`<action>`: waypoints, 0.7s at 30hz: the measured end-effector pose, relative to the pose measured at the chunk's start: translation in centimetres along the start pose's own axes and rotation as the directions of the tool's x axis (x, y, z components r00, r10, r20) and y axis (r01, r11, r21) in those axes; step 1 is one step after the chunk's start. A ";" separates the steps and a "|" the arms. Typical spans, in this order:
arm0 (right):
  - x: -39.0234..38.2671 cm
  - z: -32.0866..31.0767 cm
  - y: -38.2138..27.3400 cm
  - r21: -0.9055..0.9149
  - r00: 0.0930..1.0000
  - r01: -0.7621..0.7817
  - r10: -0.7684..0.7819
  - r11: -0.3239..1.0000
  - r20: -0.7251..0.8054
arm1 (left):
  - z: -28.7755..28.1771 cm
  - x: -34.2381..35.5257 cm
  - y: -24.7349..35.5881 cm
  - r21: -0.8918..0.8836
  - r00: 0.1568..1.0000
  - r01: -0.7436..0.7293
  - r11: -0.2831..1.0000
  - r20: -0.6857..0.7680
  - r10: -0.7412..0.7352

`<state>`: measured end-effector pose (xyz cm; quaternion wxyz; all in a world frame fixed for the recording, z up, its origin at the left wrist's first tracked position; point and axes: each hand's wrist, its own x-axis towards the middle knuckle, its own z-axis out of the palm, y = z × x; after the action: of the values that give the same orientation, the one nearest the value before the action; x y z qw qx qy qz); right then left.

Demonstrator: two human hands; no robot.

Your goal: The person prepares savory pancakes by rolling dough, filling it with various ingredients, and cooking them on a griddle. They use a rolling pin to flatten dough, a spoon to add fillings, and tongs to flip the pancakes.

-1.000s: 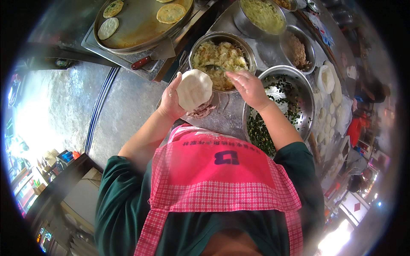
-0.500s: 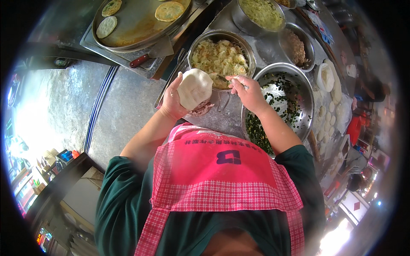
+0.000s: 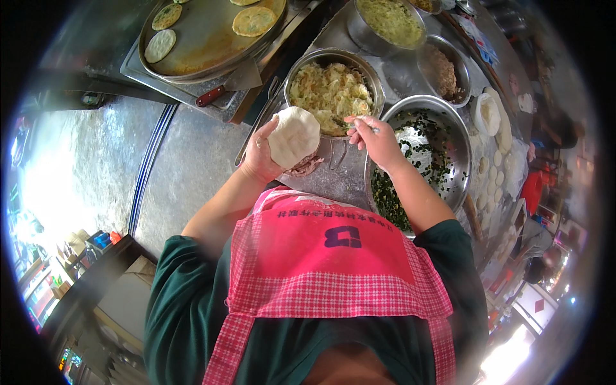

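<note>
While the left hand (image 3: 262,156), half-open, holds a dough round (image 3: 294,136) | right hand (image 3: 377,142): curled narrowly around a slim utensil (image 3: 375,130)

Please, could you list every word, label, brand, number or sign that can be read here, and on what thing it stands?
Pink apron: a row of dark characters, upside down in this view, above a dark emblem; I do not copy the wording.
Blue-and-white packet, upper right: any print is too small to read.
Coloured lights, lower left: too blurred to read.
Dough round in the left hand: no lettering seen.
</note>
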<state>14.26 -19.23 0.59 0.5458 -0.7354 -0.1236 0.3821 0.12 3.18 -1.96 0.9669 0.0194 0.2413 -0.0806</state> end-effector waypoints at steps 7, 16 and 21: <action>0.8 -0.8 -0.1 0.302 0.988 -0.148 0.153 0.942 0.007 | 0.0 -1.1 0.9 -0.017 1.000 -0.018 1.000 -0.022 0.018; -0.7 -1.7 -2.7 0.372 0.977 0.088 -0.007 0.924 -0.213 | 3.4 -0.2 -0.4 0.066 0.963 -0.214 0.975 -0.151 0.222; -2.2 -0.8 -3.0 -0.085 0.875 0.414 -0.422 0.906 -0.239 | 7.4 4.1 -2.5 0.136 0.951 -0.231 0.963 -0.178 0.253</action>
<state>14.06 -19.98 4.29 0.6151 -0.7421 -0.2153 0.1569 6.71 -0.45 2.65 0.9387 0.1114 0.3251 0.0276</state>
